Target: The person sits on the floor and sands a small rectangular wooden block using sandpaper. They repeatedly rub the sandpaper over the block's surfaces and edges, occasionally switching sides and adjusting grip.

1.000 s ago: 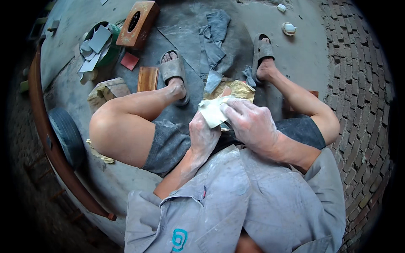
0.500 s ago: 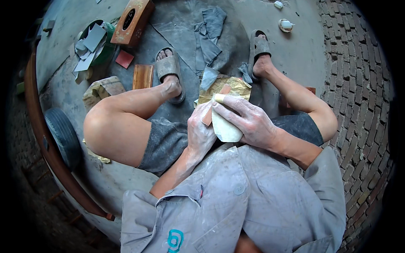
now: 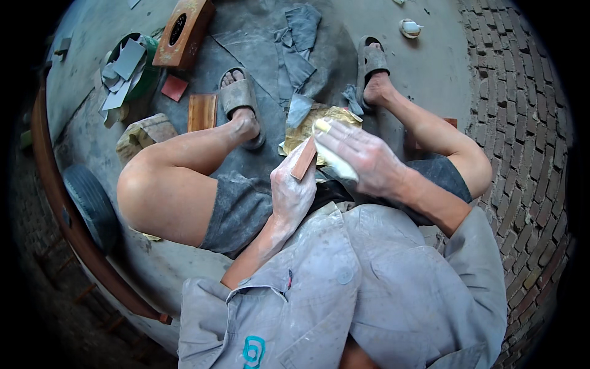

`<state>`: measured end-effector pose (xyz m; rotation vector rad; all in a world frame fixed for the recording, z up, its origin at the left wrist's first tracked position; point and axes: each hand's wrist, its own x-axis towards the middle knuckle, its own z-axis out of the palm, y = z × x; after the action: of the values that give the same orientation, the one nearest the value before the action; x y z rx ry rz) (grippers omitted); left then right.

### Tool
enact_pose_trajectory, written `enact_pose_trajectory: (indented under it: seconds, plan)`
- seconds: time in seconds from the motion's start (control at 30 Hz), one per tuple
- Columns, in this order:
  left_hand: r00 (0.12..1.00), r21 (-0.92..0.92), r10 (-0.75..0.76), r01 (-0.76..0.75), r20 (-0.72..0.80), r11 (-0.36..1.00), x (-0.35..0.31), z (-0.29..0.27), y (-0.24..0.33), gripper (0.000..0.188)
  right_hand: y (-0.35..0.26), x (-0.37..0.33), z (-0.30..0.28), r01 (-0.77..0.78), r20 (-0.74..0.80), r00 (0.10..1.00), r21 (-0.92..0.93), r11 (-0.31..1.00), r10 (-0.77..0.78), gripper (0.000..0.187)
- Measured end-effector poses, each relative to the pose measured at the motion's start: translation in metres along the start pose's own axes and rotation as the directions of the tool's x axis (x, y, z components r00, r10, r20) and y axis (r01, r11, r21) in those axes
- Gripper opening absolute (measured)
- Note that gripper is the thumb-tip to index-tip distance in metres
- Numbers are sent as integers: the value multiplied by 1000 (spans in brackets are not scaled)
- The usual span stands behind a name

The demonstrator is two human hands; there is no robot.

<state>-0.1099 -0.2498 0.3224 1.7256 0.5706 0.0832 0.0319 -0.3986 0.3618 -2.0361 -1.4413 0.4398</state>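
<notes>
Far to the left of the reddish-brown strip (image 3: 303, 163) is a dark tyre (image 3: 90, 206). Nearer, up and left of the strip, are a green bucket (image 3: 149, 77) with loose sheets (image 3: 129, 59), a red square pad (image 3: 174, 88), a brown tissue box (image 3: 183, 34) and a brown wooden block (image 3: 202, 112). The left hand (image 3: 294, 192), whitened by powder, is closed around the strip, whose lower end shows above the fingers. Just beyond the strip lies crumpled gold paper (image 3: 332, 117). At the strip's right side, the right hand (image 3: 362, 157) grips a pale sheet (image 3: 335, 165) under bent fingers (slightly blurred, so I cannot tell whether the sheet touches the strip).

The step in hand seems to be rubbing the strip smooth. The next move, I judge, calls for a steady left hold and even, flat pressure through the sheet.
</notes>
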Motion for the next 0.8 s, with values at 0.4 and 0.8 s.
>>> enact_pose_trajectory:
  seconds: [0.4, 0.8]
  plan:
    - [994, -2, 98, -98, -40, 995, -6, -9, 1, 37, -59, 7, 13, 39, -68, 997, 88, 995, -33, 51]
    - [985, -60, 71, -82, -158, 995, -11, 5, -18, 40, -37, 28, 39, -363, -156, 910, 150, 920, 385, 49]
